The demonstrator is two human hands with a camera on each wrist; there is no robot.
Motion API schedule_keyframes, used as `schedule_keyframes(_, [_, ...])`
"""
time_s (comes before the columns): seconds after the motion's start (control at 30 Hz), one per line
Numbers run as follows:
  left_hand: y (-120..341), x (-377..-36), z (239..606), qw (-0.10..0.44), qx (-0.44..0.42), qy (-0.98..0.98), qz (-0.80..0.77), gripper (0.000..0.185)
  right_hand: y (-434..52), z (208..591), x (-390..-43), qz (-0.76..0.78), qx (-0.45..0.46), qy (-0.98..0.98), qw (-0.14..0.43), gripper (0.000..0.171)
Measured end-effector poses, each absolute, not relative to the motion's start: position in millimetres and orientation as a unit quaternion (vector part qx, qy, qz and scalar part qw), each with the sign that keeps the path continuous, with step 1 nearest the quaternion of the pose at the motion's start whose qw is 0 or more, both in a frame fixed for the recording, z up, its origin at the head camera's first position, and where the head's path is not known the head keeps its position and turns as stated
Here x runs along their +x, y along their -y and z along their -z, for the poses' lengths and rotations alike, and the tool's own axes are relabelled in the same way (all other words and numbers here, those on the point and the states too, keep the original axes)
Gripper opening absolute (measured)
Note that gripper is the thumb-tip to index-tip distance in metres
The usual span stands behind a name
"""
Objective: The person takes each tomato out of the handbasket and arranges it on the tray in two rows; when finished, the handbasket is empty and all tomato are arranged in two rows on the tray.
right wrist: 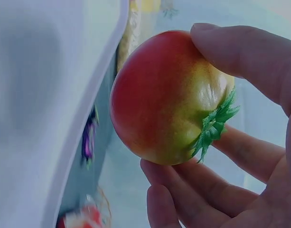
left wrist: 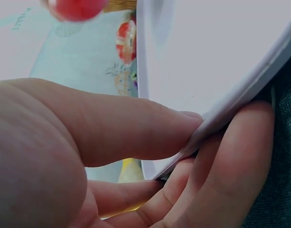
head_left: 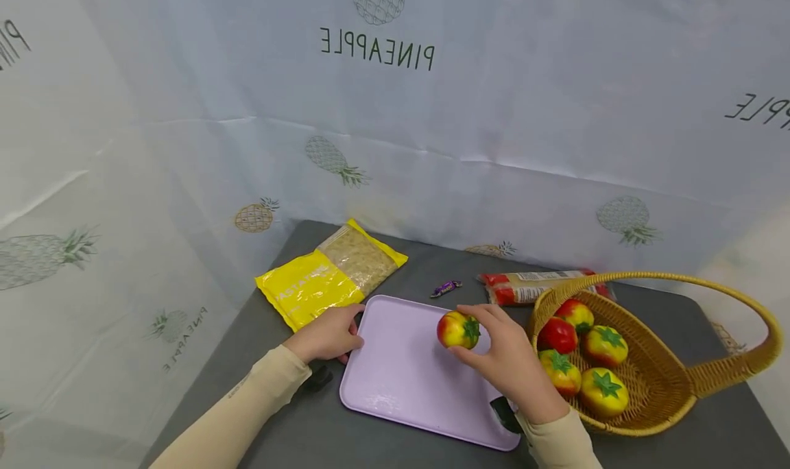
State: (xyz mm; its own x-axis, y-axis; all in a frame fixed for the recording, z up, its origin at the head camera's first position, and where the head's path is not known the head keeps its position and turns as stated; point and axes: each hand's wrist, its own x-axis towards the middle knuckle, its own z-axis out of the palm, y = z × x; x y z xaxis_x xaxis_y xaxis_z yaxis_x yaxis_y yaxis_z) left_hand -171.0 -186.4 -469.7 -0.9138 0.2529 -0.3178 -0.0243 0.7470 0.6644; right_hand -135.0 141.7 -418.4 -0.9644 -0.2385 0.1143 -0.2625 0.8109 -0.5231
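A shallow lilac tray [head_left: 407, 387] lies on the dark table. My left hand [head_left: 329, 333] pinches its left rim, thumb on top and fingers underneath, as the left wrist view shows. Over the tray's right part, my right hand [head_left: 507, 354] holds a toy tomato [right wrist: 159, 99], red and yellow with a green leafy top, between thumb and fingertips. To the right stands a wicker basket [head_left: 657, 387] with a tall handle. Inside it sit several similar toy tomatoes [head_left: 605, 392], one of them showing plain red.
Behind the left hand lies a yellow pasta bag [head_left: 317, 287] with a see-through part. A small purple wrapped candy [head_left: 446, 289] sits beyond the tray. A red-and-clear packet [head_left: 524, 287] lies behind the basket. White pineapple-print cloth [head_left: 432, 147] hangs behind the table.
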Motion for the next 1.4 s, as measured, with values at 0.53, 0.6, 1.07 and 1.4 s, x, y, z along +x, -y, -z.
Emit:
schedule_keyframes(0.53, [182,-172,467,0.204,0.061,-0.91,-0.355,0.074,-68,454,-161,-0.313,0.155,0.937,0.019,0.059])
schedule_keyframes(0.6, [182,-173,467,0.209,0.061,-0.908,-0.359,0.075,-62,457,-162,-0.312,0.161,0.936,0.024,0.059])
schedule_keyframes(1.07, [185,-172,468,0.212,0.069,-0.905,-0.361,0.076,-43,471,-167,-0.288,0.171,0.941,0.044,0.06])
schedule_keyframes(1.4, [189,-171,471,0.214,0.07,-0.904,-0.364,0.078,-34,472,-166,-0.276,0.179,0.943,0.055,0.062])
